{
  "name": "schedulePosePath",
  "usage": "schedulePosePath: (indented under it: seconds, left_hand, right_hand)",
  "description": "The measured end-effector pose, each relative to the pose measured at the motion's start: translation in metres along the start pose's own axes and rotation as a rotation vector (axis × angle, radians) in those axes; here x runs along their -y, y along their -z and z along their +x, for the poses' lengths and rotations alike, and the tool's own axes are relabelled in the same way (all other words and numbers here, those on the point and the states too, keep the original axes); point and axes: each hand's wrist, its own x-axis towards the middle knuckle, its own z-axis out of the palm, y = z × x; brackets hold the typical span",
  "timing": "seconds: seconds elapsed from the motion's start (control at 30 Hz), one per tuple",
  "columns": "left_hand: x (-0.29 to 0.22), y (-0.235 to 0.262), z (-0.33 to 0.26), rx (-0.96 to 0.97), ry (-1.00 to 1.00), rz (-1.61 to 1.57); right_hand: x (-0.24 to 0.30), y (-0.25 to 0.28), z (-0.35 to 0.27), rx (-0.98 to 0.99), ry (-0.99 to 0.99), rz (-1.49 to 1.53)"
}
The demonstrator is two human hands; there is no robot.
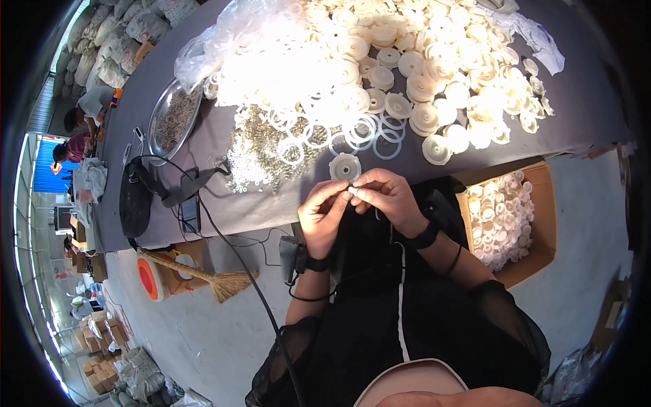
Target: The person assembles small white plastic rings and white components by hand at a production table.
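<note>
Pinching a small white part between fingertips, both hands — left hand, right hand — meet beside a brown carton.

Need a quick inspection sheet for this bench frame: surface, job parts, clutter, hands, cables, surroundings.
Surface: grey table, mostly covered.
Job's things: small white part pinched between both hands; white disc just beyond; white rings; pile of white discs.
Clutter: clear bag, metal tray, black pouch.
Grippers: left hand and right hand closed on the part.
Cables: black cable hanging off the edge.
Surroundings: cardboard box of discs, broom, sacks.
</note>
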Motion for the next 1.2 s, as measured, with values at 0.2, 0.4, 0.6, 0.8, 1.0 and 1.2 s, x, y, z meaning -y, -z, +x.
schedulePosePath:
  seconds: [0.2, 0.4, 0.6, 0.8, 1.0, 1.2]
  left_hand:
    - [-0.005, -0.002, 0.004, -0.015, -0.073, 0.24]
    - [0.004, -0.009, 0.022, -0.114, -0.171, 0.917]
    - [0.013, -0.012, 0.019, -0.087, -0.01, 0.661]
    - [0.012, -0.015, 0.016, -0.186, 0.005, 0.365]
    - [0.008, -0.018, 0.013, -0.088, 0.112, 0.019]
    - [-0.001, -0.022, 0.008, -0.092, 0.082, 0.024]
  right_hand:
    - [-0.006, 0.004, 0.0, -0.03, 0.031, -0.112]
    - [-0.009, 0.009, 0.004, -0.163, 0.08, -0.095]
    - [-0.017, 0.014, 0.007, -0.143, 0.07, -0.087]
    - [-0.016, 0.013, 0.006, -0.106, 0.045, -0.132]
    - [-0.015, 0.011, 0.004, -0.096, 0.061, -0.179]
    - [-0.017, 0.015, 0.002, -0.167, 0.146, -0.333]
